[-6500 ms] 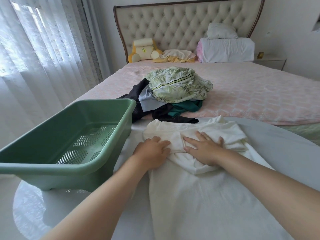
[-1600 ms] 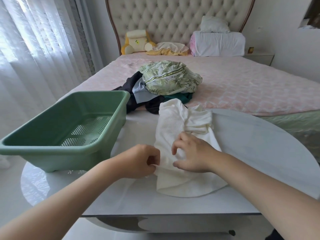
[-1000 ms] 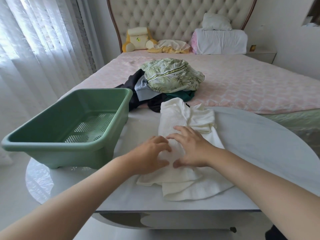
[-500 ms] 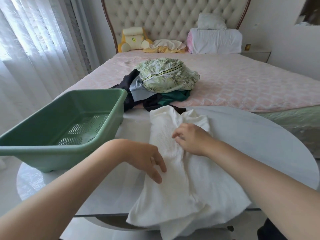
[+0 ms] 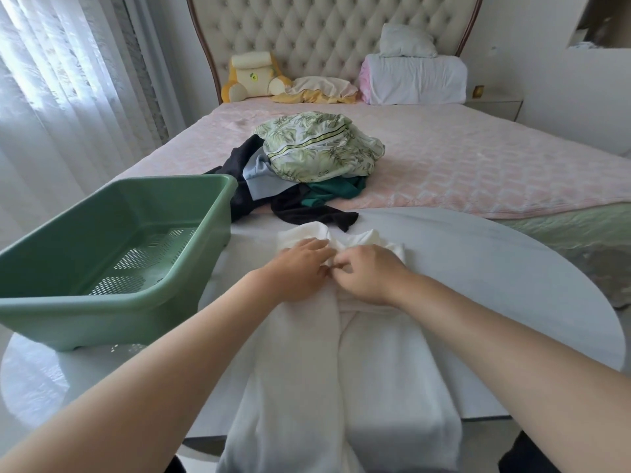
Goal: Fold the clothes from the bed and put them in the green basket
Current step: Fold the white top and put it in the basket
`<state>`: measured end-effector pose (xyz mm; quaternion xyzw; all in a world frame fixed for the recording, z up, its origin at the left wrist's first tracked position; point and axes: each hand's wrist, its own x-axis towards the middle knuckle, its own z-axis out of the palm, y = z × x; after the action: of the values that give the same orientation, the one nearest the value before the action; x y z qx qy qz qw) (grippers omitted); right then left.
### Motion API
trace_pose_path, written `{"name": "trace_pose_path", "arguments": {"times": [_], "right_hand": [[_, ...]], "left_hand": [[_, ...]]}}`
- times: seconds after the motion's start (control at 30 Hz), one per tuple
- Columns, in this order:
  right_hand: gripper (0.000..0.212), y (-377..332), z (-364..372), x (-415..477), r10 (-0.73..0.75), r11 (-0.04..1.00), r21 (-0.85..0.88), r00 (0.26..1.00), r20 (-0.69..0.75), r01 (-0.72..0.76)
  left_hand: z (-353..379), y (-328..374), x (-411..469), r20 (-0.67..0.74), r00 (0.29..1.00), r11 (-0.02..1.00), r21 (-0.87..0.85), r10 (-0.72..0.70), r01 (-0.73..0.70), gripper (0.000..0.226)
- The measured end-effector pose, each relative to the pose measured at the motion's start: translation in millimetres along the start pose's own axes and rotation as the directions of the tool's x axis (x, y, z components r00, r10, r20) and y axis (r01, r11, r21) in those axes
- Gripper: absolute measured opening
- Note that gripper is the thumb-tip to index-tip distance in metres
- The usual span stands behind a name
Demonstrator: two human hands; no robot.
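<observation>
The white garment (image 5: 341, 387) hangs off the near edge of the round table (image 5: 495, 268), its hem cut off. At its far end the right hand (image 5: 367, 273) pinches a fold with curled fingers; the left hand (image 5: 300, 268) lies on the cloth beside it (gripping or only pressing, I cannot tell). Folding looks midway: next, double it end to end. Left, the green basket (image 5: 218, 213) holds nothing; beyond, unfolded clothes (image 5: 317, 148) heap the bed (image 5: 478, 165).
</observation>
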<state>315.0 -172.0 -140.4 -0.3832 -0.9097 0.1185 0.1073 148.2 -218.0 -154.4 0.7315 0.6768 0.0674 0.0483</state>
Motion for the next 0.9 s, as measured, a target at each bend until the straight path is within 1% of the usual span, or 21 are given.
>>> {"name": "trace_pose_path", "arguments": {"times": [0.03,0.07,0.13,0.17,0.2,0.3,0.37,0.4,0.43,0.47,0.5,0.53,0.57,0.6,0.63,0.7,0.73,0.8,0.83,0.9], "right_hand": [[0.032,6.3,4.3,2.3,0.01,0.999,-0.05,0.998,-0.054,-0.012],[0.042,13.7,8.9,3.6,0.023,0.995,-0.096,0.999,-0.032,-0.026],[0.067,31.3,20.5,3.6,0.074,0.989,-0.135,0.984,0.159,-0.053],[0.072,38.5,26.4,2.7,0.097,0.989,-0.133,0.967,0.236,-0.066],[0.074,44.6,31.0,2.4,0.103,0.99,-0.126,0.956,0.273,-0.07],[0.076,55.5,37.9,4.1,0.093,0.99,-0.13,0.964,0.25,-0.062],[0.074,57.7,38.7,6.1,0.078,0.995,-0.086,0.966,0.245,-0.058],[0.07,57.9,37.8,6.6,0.058,0.998,-0.047,0.973,0.224,-0.049],[0.064,58.6,35.6,6.9,0.05,0.999,-0.012,0.984,0.172,-0.048],[0.058,60.2,32.1,6.4,0.067,0.998,-0.01,0.994,0.088,-0.066],[0.052,62.8,27.8,5.7,0.11,0.991,-0.072,0.994,-0.018,-0.111],[0.049,67.4,23.4,4.3,0.16,0.965,-0.191,0.979,-0.123,-0.182],[0.047,73.7,19.7,2.2,0.21,0.912,-0.316,0.96,-0.185,-0.26],[0.048,80.4,16.5,-1.3,0.275,0.854,-0.401,0.943,-0.189,-0.33],[0.053,86.6,14.8,-4.5,0.358,0.809,-0.439,0.92,-0.159,-0.391],[0.069,94.4,15.8,-8.9,0.504,0.774,-0.401,0.86,-0.076,-0.49],[0.077,95.9,17.7,-10.5,0.541,0.778,-0.358,0.84,-0.037,-0.516],[0.084,96.2,22.0,-13.0,0.543,0.807,-0.278,0.84,0.002,-0.521],[0.084,95.6,22.5,-14.3,0.53,0.825,-0.237,0.848,0.006,-0.514],[0.071,94.4,18.8,-16.7,0.501,0.856,-0.143,0.865,-0.009,-0.497]], "left_hand": [[3.9,-0.8,2.2,0.042,0.999,0.999,0.046,-0.026,0.024,0.054],[7.2,-2.4,3.9,0.081,0.995,0.995,0.089,-0.061,0.054,0.06],[10.3,-8.3,5.5,0.145,0.98,0.985,0.126,-0.137,0.119,0.069],[10.4,-12.2,6.6,0.171,0.97,0.98,0.127,-0.172,0.152,0.071],[9.1,-15.7,7.5,0.19,0.96,0.974,0.134,-0.205,0.181,0.073],[3.4,-18.8,10.5,0.236,0.926,0.951,0.17,-0.294,0.259,0.076],[2.0,-14.3,11.2,0.233,0.915,0.937,0.197,-0.329,0.287,0.076],[2.4,-11.6,10.9,0.213,0.92,0.934,0.215,-0.33,0.285,0.075],[2.8,-8.8,9.8,0.174,0.936,0.936,0.231,-0.307,0.264,0.073],[3.9,-6.5,8.3,0.113,0.96,0.944,0.241,-0.258,0.226,0.069],[5.4,-4.1,5.9,0.037,0.98,0.951,0.253,-0.195,0.179,0.064],[6.5,-1.2,2.5,-0.034,0.99,0.953,0.269,-0.138,0.142,0.057],[7.2,2.2,-1.0,-0.086,0.991,0.95,0.286,-0.103,0.124,0.052],[7.5,5.4,-4.5,-0.116,0.989,0.949,0.292,-0.093,0.123,0.051],[8.0,8.1,-7.6,-0.116,0.988,0.951,0.282,-0.102,0.131,0.054],[9.9,9.7,-14.0,-0.042,0.99,0.959,0.243,-0.138,0.144,0.061],[10.5,9.0,-16.9,0.011,0.988,0.964,0.22,-0.152,0.146,0.066],[12.6,6.3,-20.6,0.088,0.98,0.973,0.165,-0.177,0.161,0.072],[14.8,6.0,-20.5,0.112,0.975,0.974,0.146,-0.19,0.173,0.075],[18.4,7.9,-17.6,0.145,0.965,0.973,0.117,-0.217,0.201,0.077]]}}
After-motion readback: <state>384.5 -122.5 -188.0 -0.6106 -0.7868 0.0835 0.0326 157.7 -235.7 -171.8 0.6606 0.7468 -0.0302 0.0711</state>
